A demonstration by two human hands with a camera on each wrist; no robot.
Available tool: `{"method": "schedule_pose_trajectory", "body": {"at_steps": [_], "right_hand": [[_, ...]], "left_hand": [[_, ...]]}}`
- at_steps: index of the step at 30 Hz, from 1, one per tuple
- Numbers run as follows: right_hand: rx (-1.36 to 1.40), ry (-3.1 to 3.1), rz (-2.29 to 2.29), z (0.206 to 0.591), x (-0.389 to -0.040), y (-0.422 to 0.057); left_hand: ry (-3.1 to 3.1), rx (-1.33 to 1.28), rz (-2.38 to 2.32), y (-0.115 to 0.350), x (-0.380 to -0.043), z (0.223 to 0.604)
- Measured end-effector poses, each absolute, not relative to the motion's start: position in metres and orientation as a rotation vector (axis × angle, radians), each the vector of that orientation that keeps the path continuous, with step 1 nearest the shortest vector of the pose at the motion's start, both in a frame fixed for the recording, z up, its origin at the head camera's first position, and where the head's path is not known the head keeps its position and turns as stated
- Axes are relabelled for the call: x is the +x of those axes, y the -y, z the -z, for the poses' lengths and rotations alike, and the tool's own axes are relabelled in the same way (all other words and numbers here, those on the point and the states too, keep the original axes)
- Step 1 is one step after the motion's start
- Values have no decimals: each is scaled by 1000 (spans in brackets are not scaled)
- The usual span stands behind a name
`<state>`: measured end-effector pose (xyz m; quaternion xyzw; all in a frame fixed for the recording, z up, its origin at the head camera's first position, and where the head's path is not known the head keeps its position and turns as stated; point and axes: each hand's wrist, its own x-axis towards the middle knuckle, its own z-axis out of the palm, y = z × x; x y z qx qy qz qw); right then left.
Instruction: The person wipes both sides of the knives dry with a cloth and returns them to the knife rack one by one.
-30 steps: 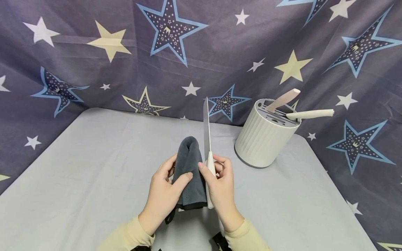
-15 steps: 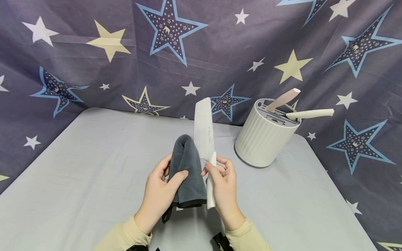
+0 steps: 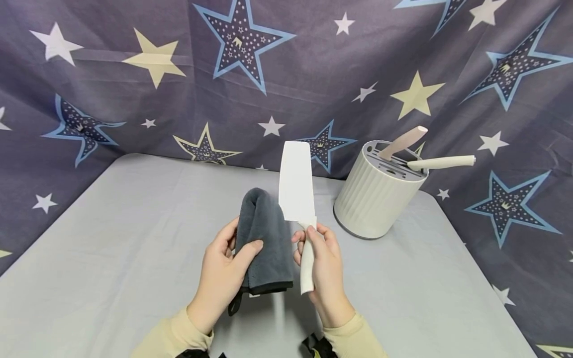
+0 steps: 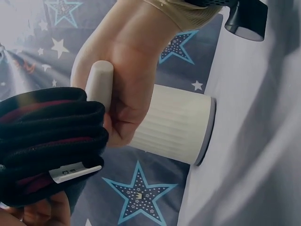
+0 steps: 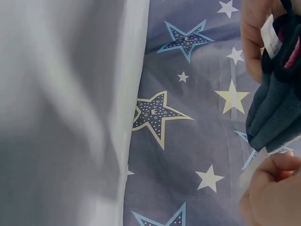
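In the head view my left hand [image 3: 224,271] grips a folded dark grey towel [image 3: 270,243] with black edging, thumb on its front face. The left wrist view shows the towel's stacked folds [image 4: 51,132] with a white label [image 4: 75,172] between them. My right hand [image 3: 327,263] holds a cleaver by its white handle [image 3: 307,263], the broad blade [image 3: 297,181] pointing up and its flat side shining white toward the head camera. Towel and cleaver stand side by side, the towel's right edge close to the blade's lower corner.
A cream ribbed knife block [image 3: 376,199] stands at the back right of the table [image 3: 134,238]. A pink handle [image 3: 405,141] and a white handle [image 3: 443,162] stick out of its top slots. Behind the table hangs a star-patterned curtain [image 3: 179,109].
The cleaver has turned from edge-on to flat side facing the head camera and shifted slightly right. My left hand and the towel have moved a little left, widening the gap between the hands.
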<state>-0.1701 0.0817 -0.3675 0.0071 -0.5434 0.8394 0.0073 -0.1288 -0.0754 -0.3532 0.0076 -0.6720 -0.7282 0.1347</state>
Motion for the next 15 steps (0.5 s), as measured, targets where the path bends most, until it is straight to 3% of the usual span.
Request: {"method": "schedule_pose_trajectory", "body": {"at_steps": [15], "right_hand": [[181, 1235, -3015, 362, -171, -93]], "left_hand": [[1915, 2, 2130, 73, -130, 354]]}}
